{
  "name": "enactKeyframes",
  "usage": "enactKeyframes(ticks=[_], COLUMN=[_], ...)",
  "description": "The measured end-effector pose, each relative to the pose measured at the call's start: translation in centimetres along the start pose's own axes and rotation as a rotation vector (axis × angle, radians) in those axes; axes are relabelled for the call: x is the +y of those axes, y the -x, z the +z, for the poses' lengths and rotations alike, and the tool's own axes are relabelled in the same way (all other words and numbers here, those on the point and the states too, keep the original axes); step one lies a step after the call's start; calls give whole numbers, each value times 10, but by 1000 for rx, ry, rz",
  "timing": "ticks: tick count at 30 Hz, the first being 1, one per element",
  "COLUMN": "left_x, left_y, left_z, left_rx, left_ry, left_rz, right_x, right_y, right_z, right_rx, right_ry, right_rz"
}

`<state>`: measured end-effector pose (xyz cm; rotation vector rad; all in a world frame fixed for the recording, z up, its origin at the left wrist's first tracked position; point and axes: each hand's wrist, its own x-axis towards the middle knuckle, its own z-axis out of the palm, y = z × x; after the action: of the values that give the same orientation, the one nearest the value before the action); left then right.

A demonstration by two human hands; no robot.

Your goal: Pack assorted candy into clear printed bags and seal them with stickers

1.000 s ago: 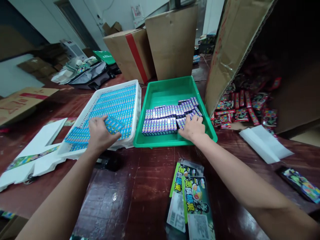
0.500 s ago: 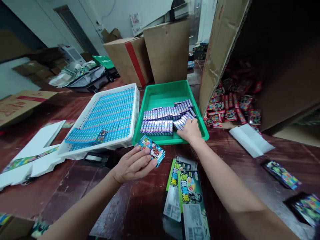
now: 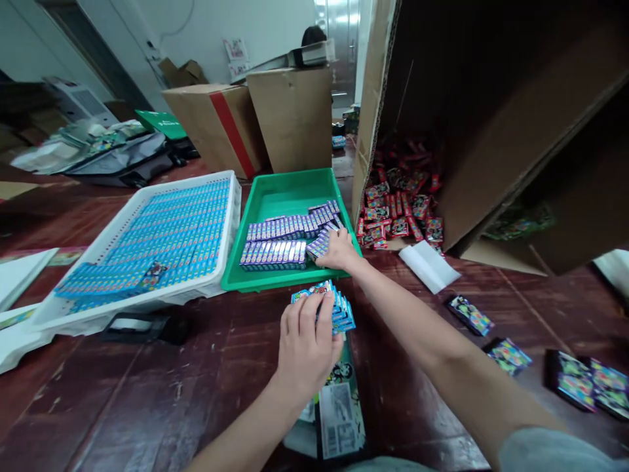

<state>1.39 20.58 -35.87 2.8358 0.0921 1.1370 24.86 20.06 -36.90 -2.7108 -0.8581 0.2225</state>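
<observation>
Blue packets (image 3: 344, 314) sit in the person's left hand (image 3: 307, 337), fingers closed over a small, slightly fanned stack, held above the table (image 3: 221, 373) just in front of the green tray (image 3: 280, 187). Directly below that hand: a dark printed pack (image 3: 341, 419) with a white label, partly covered by hand and forearm. Right hand (image 3: 339, 252) is at the near right corner of the tray, fingers bent over the end of the purple packets (image 3: 272, 254). It's touching them, but from where I stand the fingertips are hidden, so can't tell if it has a real grip. Purple ones stand in rows across the near half of the tray; the far half shows bare green. Left of the tray, close beside it: white crate (image 3: 236, 196) packed with rows of blue sachets (image 3: 171, 229), one patch near the front lying uneven. Black object (image 3: 142, 326) on the table in front of the crate. Right of the tray: big open carton (image 3: 369, 124), red packets (image 3: 400, 216) heaped inside. White sheet (image 3: 428, 265) lies near its opening, dark colourful packs (image 3: 470, 314) spread farther right.
</observation>
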Motion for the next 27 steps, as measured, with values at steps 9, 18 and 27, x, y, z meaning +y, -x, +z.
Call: enactKeyframes(ticks=[9,18,27], left_x=[14,83,87], left_y=[-17,-70,-74], left_z=[8,84,74], left_rx=[-98,-451,-794], left_ry=[4,-18,40], left_rz=[-67,-137,-279], right_x=[46,158,169], right_y=[60,198,204], right_z=[-72,-49,-41], right_rx=[279,13,-5], right_ry=[-381,-1125,-1017], right_rz=[-56,556,493])
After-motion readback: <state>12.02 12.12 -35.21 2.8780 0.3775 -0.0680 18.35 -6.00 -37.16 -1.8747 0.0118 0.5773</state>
